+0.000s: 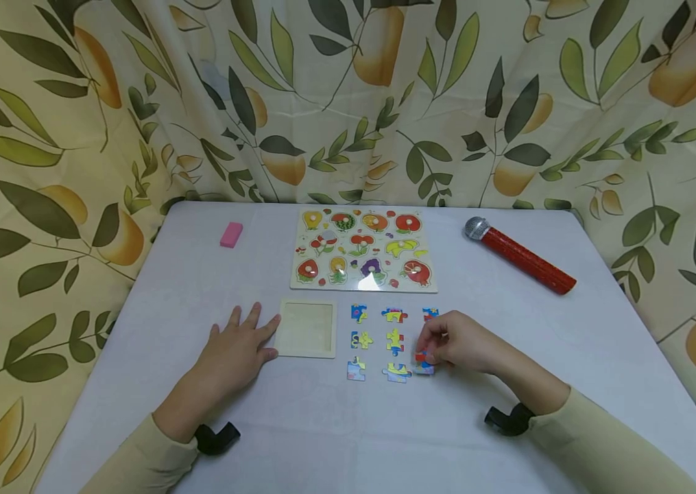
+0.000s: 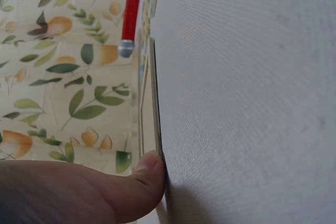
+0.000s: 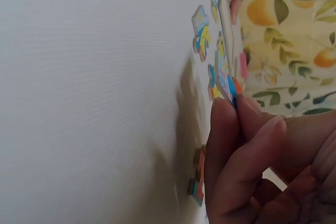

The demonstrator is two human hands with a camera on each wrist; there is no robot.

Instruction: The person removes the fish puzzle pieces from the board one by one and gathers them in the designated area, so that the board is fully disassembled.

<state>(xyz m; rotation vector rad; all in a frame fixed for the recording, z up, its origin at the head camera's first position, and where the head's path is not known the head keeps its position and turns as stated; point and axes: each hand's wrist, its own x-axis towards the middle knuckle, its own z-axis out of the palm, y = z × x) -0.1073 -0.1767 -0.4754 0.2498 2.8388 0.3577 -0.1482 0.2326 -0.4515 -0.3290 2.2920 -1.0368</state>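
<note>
My left hand (image 1: 235, 351) lies on the table with its fingers spread. Its index fingertip and thumb touch the left side of a shallow, square wooden puzzle tray (image 1: 278, 343), whose inside is bare. To the tray's right, several colourful jigsaw pieces (image 1: 394, 340) are laid out in rows, apart from one another. My right hand (image 1: 468, 344) pinches one jigsaw piece (image 3: 224, 77) between thumb and fingertips at the lower right of these rows. In the right wrist view that piece is tilted up off the table. Another piece (image 3: 198, 174) is partly hidden behind the fingers.
A fruit puzzle board (image 1: 363, 283) lies behind the tray and pieces. At the back right is a red microphone (image 1: 523, 261), and a pink block (image 1: 232, 234) lies at the back left. A patterned curtain (image 1: 348, 137) hangs behind the white table (image 1: 323, 439).
</note>
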